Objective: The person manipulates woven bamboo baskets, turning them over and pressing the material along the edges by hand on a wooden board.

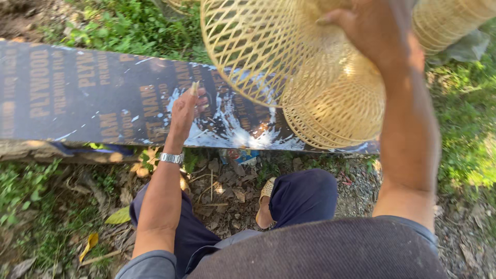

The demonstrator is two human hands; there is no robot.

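Nearest, at six o'clock, dark trousers and one sandalled foot (266,190) on leaf litter. At nine o'clock the left hand (185,111), one wristwatch (171,158) on it, pinches a thin bamboo sliver (194,88) over the paint-splashed plywood board (77,98). At one o'clock the right hand (374,28) clamps two nested woven baskets (310,77); the weave looks finished, perhaps only trimming remains.
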